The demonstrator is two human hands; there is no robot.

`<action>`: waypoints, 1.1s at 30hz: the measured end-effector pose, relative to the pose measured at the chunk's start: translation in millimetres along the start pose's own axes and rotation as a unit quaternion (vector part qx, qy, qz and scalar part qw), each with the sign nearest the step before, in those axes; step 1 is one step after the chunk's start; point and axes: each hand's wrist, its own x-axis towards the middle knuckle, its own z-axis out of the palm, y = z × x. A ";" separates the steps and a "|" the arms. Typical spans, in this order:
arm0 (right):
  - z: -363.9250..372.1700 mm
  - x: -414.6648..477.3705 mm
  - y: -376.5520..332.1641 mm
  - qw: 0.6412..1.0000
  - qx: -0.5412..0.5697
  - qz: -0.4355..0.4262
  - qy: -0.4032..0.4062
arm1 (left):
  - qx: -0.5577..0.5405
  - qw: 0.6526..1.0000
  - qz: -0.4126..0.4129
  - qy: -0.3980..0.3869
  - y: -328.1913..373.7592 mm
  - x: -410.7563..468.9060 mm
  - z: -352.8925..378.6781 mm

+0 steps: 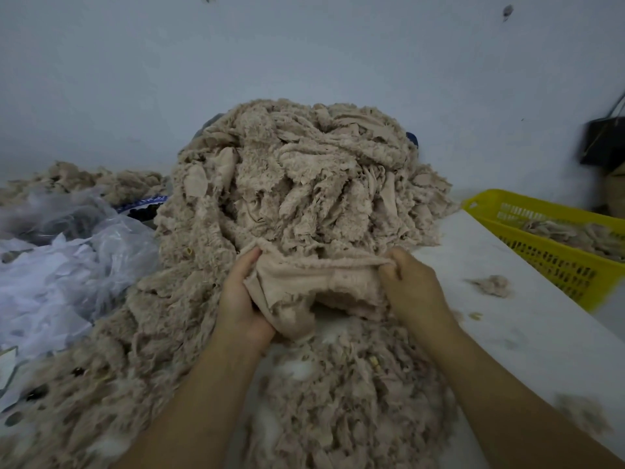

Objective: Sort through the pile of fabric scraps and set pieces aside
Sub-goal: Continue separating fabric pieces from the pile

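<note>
One beige scrap (pixel 304 282) is stretched between the left hand (pixel 241 292) and the right hand (pixel 411 286) at the near foot of the tall pile (pixel 297 184) of fleecy offcuts, which stands against the wall; the scrap's upper edge touches the pile's lower face. The likeliest trouble, as I judge it, is that the piece is tangled with the heap or caught under it. A pull toward the body could then drag neighbouring strips along. It could also undercut the steep front, so that part of it slumps across the bare tabletop (pixel 490 319) or onto the plastic bags (pixel 67 265) at the left. The yellow basket (pixel 548 262) at the right, already holding some scraps, sits well apart from the hands, so a tossed piece could fall short of it. The left hand is turned palm inward, thumb on top, clamped on a gathered bunch at the scrap's left end. The right hand shows its back, its fingers (pixel 392 269) curled down and pinching the scrap's upper right edge. Both forearms reach forward from the bottom of the view and converge slightly toward the cloth.
</note>
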 end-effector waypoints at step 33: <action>-2.8 5.4 14.4 0.987 0.126 0.087 0.057 | 0.180 0.955 0.146 0.185 -3.3 3.1 -1.4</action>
